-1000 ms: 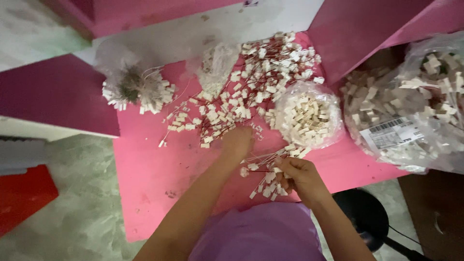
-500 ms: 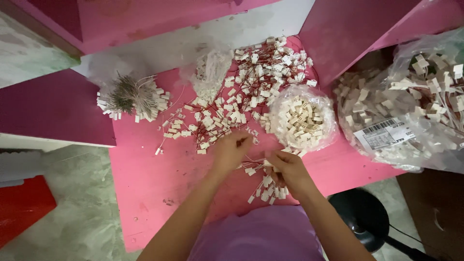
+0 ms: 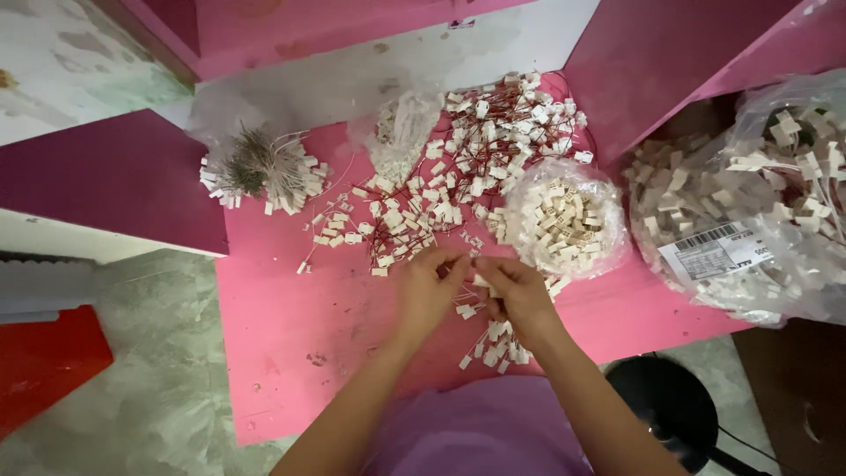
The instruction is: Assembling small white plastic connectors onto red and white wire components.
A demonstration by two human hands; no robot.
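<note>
**Two hands meet over a small white connector on a pink bench**

Pink all round: a pink table top [image 3: 291,317] with darker magenta panels standing to the left and far right, and a grey-green floor below. Both hands come together near the middle of the near edge. The left hand [image 3: 426,286] and the right hand [image 3: 514,289] have their fingertips pinched in toward each other, closed on a small white connector piece [image 3: 477,280] held between them; how firmly each side grips is too small to tell. The piece lies just left of the right hand's fingers and just right of the left's, so neither hand is clearly nearer. Its long axis cannot be made out.

Just near of the right hand lies a small scatter of white pieces [image 3: 495,339]. Far of the hands spreads a loose heap of red-wired connectors [image 3: 458,176]. Right of the hands, touching the heap, sits an open clear bag of cream connectors [image 3: 564,216]. Further right, a big clear plastic sack [image 3: 749,194] bulges, with a white rectangular barcode label [image 3: 716,251] on its near side. Far left rests a bristly bundle of wires [image 3: 256,172] tipped with white plugs.
</note>
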